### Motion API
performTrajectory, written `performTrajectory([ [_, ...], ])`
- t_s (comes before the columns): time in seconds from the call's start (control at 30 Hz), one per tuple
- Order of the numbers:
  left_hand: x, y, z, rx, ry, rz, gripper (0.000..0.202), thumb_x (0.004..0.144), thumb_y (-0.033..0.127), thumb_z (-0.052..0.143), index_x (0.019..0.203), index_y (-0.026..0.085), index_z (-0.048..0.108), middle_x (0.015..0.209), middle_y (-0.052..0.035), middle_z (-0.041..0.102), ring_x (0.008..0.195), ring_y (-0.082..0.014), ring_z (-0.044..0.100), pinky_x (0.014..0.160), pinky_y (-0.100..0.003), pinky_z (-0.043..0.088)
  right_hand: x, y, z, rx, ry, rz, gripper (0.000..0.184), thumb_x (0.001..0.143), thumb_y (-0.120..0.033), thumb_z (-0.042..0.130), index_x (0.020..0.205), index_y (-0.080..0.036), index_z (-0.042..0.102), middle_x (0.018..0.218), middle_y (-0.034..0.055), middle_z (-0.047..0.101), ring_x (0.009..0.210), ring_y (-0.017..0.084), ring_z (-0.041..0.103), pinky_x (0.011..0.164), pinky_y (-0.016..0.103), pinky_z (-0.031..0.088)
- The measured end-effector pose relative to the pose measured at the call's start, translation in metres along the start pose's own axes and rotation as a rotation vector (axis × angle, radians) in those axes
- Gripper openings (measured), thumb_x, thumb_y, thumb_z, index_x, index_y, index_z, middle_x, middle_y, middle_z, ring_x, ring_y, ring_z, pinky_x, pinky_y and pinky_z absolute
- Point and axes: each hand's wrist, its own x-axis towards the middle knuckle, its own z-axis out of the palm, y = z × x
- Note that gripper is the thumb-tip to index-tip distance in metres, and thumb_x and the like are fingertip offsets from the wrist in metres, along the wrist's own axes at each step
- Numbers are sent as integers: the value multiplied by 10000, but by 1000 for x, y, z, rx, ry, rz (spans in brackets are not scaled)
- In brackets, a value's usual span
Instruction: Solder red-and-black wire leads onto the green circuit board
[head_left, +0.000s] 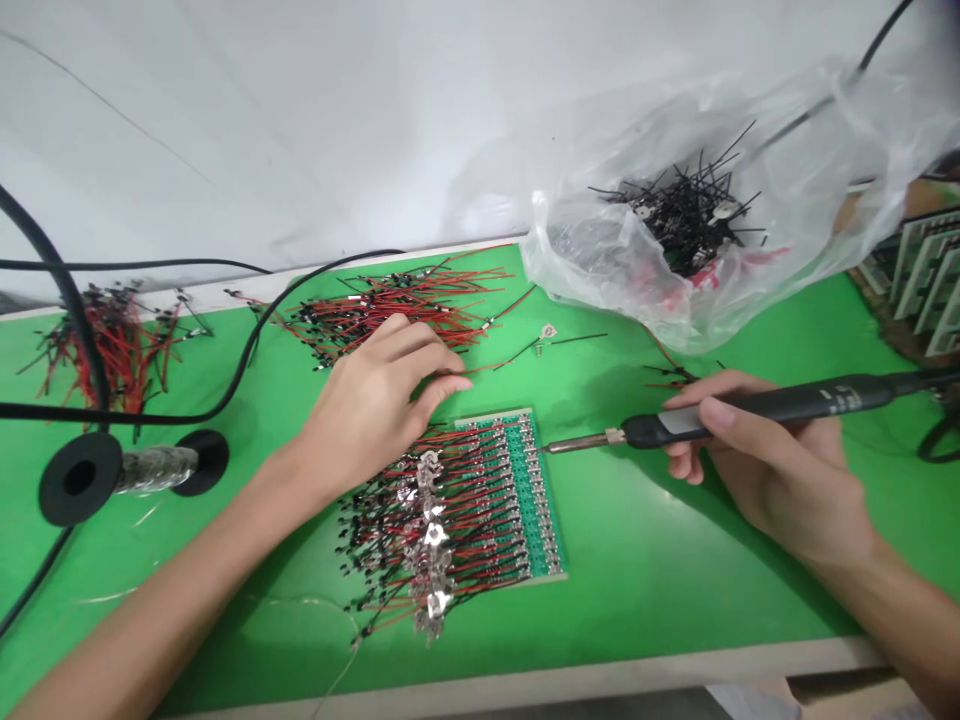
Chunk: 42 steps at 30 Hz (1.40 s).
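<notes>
Green mat [637, 560] carries a board [534, 470] at its middle, with red wires soldered along it and fanning left. The right hand [765, 470] is clamped around an iron [750, 412], its tip just beside the board's right edge. The left hand [375, 410] lies flat, fingers stretched and unclenched, fingertips on a wire pile [390, 305] behind the board. A bag [712, 220] sits far right, a spool [150, 468] far left.

The surface [660, 560] is smooth, glossy green sheet. The soldering iron [750, 410] has a matt black plastic grip and a bare metal tip. The circuit board [529, 480] is green laminate with shiny metal pads. The bag [810, 180] is clear, crinkled, glossy plastic film.
</notes>
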Motion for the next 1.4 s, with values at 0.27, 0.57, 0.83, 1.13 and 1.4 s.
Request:
performTrajectory([
  [0.27, 5, 1, 11, 118, -54, -73, 156, 982, 299, 565, 895, 178, 613, 884, -37, 639, 862, -220, 491, 728, -352, 428, 2, 3, 0, -2, 9, 17, 121, 808, -324, 789, 823, -205, 795, 613, 26, 738, 476, 143, 674, 403, 199, 512],
  [0.57, -7, 35, -16, 271, 80, 43, 96, 992, 212, 530, 924, 199, 597, 846, -7, 667, 787, -202, 481, 612, -335, 364, 3, 3, 2, -18, 14, -5, 126, 802, -332, 792, 811, -206, 791, 606, 25, 734, 472, 157, 672, 396, 221, 511],
  [0.83, -22, 33, -21, 298, 34, 221, 142, 938, 203, 628, 1072, 216, 675, 957, 7, 720, 807, -200, 485, 608, -337, 401, 4, 6, 1, -45, -6, -20, 127, 834, -328, 774, 871, -207, 793, 652, 33, 753, 522, 167, 691, 446, 250, 556],
  [1.13, -35, 36, -9, 289, 113, 209, 216, 864, 182, 730, 1069, 187, 665, 923, -14, 725, 820, -204, 515, 677, -356, 406, 6, 7, 0, -47, -5, -19, 130, 833, -324, 782, 874, -201, 798, 655, 35, 755, 520, 164, 699, 436, 236, 552],
  [1.4, -38, 29, -6, 193, 57, 216, 225, 900, 107, 657, 1104, 200, 642, 952, -31, 731, 906, -230, 606, 833, -431, 399, 7, 7, 2, -40, -33, -32, 111, 840, -309, 773, 885, -212, 805, 669, 30, 762, 517, 170, 705, 429, 250, 565],
])
